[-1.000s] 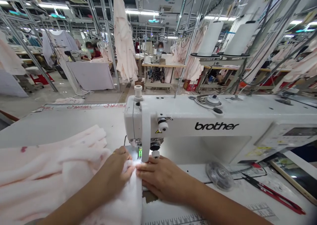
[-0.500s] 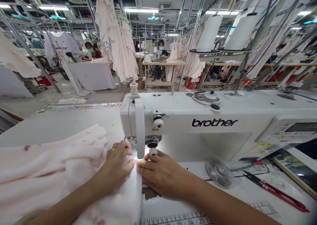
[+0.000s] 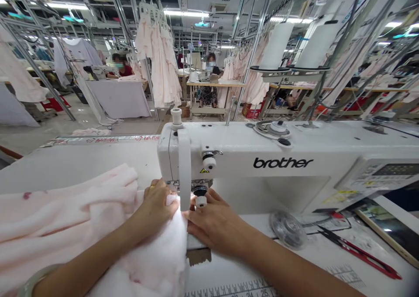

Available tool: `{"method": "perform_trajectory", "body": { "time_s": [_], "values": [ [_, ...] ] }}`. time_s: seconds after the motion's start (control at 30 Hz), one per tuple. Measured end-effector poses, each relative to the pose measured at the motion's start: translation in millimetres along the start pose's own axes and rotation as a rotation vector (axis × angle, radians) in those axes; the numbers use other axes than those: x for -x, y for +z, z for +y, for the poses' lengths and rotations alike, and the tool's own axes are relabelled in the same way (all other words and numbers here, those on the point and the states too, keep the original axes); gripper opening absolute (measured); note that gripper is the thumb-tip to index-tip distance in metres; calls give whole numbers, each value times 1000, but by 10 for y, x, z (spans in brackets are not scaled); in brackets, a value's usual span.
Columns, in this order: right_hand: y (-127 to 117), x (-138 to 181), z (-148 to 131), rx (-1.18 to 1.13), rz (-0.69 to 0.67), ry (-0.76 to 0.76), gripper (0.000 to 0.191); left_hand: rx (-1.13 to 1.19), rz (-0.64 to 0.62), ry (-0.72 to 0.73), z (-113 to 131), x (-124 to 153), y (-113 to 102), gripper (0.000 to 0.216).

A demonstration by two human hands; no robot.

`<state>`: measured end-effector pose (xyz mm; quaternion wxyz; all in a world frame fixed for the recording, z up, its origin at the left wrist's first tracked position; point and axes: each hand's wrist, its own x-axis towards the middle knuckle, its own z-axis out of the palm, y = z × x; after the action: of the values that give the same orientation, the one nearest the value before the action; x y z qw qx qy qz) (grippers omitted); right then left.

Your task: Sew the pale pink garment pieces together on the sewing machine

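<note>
A white Brother sewing machine (image 3: 281, 162) stands across the table. Pale pink fluffy fabric (image 3: 65, 218) lies heaped to the left and runs under the needle area (image 3: 196, 196). My left hand (image 3: 157, 209) rests on top of the fabric just left of the presser foot, fingers curled down and pressing it. My right hand (image 3: 212, 225) lies flat on the machine bed right of the fabric edge, fingers stretched toward the needle. The fabric edge sits between the two hands.
Red-handled thread snips (image 3: 360, 253) and a clear bobbin (image 3: 288, 229) lie on the table to the right. A printed ruler (image 3: 235, 290) runs along the front edge. Hanging pink garments (image 3: 160, 66) and other workers at sewing tables (image 3: 212, 85) fill the background.
Both hands have slid forward toward the needle, feeding the pink fabric further under the presser foot. The hanging garments in the background have shifted along their rail.
</note>
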<state>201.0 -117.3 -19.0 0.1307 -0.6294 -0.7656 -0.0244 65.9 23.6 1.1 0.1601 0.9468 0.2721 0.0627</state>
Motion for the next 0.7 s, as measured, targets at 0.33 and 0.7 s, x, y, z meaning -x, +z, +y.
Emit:
{"method": "perform_trajectory", "body": {
  "time_s": [0.33,0.7],
  "values": [
    [-115,53,-21,117,47,-409,30,-54,3,149,-232,114,-86,21],
    [352,282,-566,-139,-170,-529,10,-308,50,783,-352,869,18,54]
  ]
}}
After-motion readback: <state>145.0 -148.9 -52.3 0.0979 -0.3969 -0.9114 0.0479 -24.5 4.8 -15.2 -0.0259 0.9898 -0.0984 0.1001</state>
